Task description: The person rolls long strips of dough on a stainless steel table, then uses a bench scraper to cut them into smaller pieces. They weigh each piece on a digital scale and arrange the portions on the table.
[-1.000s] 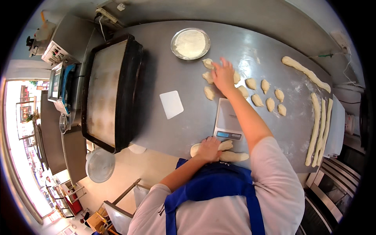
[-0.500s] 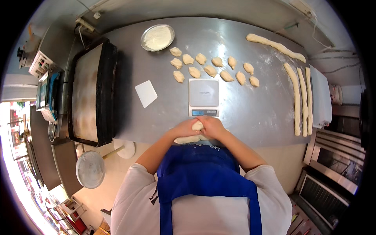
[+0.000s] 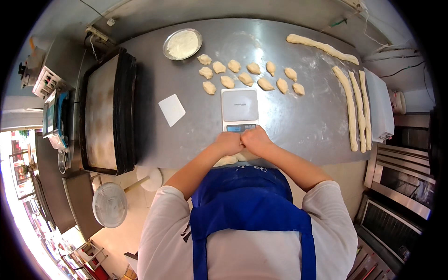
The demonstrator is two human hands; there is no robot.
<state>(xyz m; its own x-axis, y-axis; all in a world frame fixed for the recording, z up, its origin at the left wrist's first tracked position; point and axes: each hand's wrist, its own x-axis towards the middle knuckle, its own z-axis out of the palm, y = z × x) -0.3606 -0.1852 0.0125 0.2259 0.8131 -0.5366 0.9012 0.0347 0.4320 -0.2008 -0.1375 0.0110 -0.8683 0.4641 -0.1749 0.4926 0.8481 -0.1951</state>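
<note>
My left hand [image 3: 228, 143] and my right hand [image 3: 256, 140] meet knuckle to knuckle at the near side of a white digital scale [image 3: 239, 105]. Both are closed round a piece of dough, most of which the fingers hide. Under my wrists, by the table's near edge, lies a strip of pale dough [image 3: 227, 161], partly covered by my hands. The scale's plate carries nothing. Beyond it several small dough pieces [image 3: 246, 79] are spread in loose rows. To the left of the scale a white dough scraper [image 3: 171, 110] lies flat.
A metal bowl of flour [image 3: 182, 44] stands at the far left of the steel table [image 3: 196, 135]. Stacked dark baking trays [image 3: 102, 112] border its left side. Long dough ropes [image 3: 346, 105] lie along the right, another rope [image 3: 322, 47] at the back. A fan [image 3: 109, 205] stands lower left.
My hands have closed together, hiding the dough that showed between them. My right hand has turned into a fist-like grip. The whole view has shifted slightly.
</note>
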